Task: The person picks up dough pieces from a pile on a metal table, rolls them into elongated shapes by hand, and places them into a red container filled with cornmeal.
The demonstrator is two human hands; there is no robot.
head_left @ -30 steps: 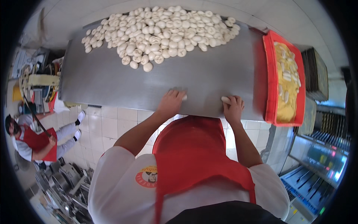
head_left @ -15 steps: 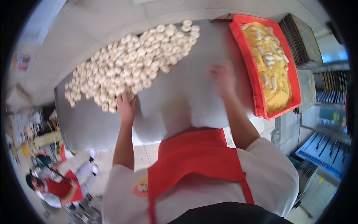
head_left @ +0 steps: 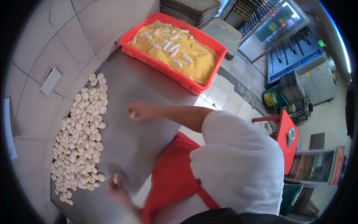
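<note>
Many small pale dough balls (head_left: 80, 142) lie in a long heap on the steel table (head_left: 126, 155), along the wall side. My left hand (head_left: 119, 188), low in the picture beside the heap and a little smeared by motion, is closed on a pale dough piece (head_left: 116, 180). My right hand (head_left: 145, 110), over the middle of the table, is closed round another small dough piece (head_left: 133, 114). At the table's far end a red plastic tub (head_left: 160, 65) holds yellow crumbly meal (head_left: 199, 71) with several elongated white dough pieces (head_left: 175, 52) on it.
Stacked dark baking sheets (head_left: 186, 9) and a worn tray (head_left: 222, 33) stand behind the tub. To the right are a metal-and-glass cabinet (head_left: 292, 52), a green bucket (head_left: 274, 97), a red plastic table (head_left: 289, 149) and a display case (head_left: 313, 166). A tiled wall (head_left: 44, 44) borders the table.
My view has swung toward the tub. My left hand went from the near edge to the heap and now grips a piece there; my right hand has lifted toward the middle. The co-worker left view.
</note>
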